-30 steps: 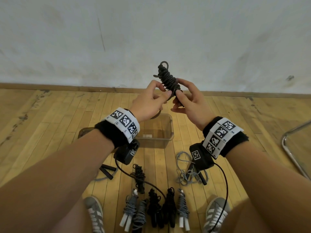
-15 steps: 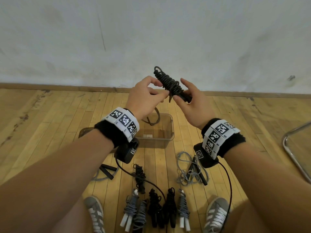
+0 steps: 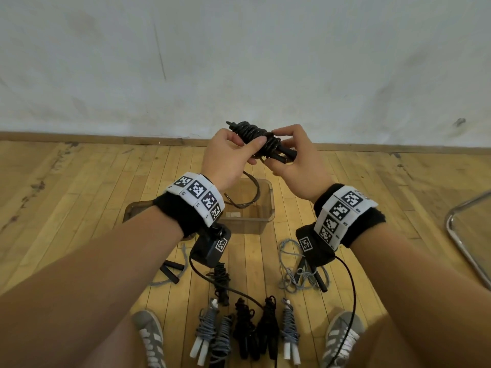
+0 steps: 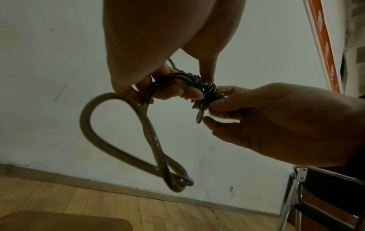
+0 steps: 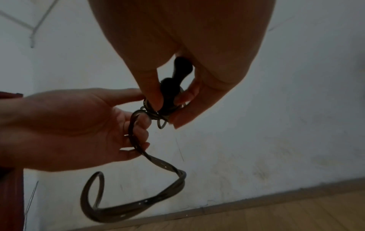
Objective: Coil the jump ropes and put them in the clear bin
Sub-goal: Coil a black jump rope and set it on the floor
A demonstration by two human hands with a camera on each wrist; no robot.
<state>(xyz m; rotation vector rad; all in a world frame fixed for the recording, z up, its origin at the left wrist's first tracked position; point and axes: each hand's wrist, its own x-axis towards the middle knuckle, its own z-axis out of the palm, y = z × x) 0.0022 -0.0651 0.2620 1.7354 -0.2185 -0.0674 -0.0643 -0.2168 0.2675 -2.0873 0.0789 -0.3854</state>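
Observation:
A black jump rope [image 3: 261, 139], wound into a tight bundle, is held level in the air above the clear bin [image 3: 268, 205]. My left hand [image 3: 233, 152] grips the bundle's left part, and a loose loop of the rope [image 4: 118, 140] hangs down from its fingers. My right hand [image 3: 289, 155] pinches the bundle's right end, where the black handles [image 5: 173, 81] lie between its fingers. The hanging loop [image 5: 138, 192] also shows in the right wrist view. The clear bin stands on the wooden floor under my hands; no coiled rope shows inside it.
Several coiled ropes [image 3: 244, 325], grey and black, lie in a row on the floor between my shoes [image 3: 151, 338]. A loose grey rope [image 3: 300, 269] lies right of them, another loose rope [image 3: 170, 272] lies left. A metal chair frame [image 3: 467, 248] stands at right; a wall [image 3: 239, 62] is ahead.
The rope bundle has tipped from upright to level and come lower and right. Both hands have closed in round it.

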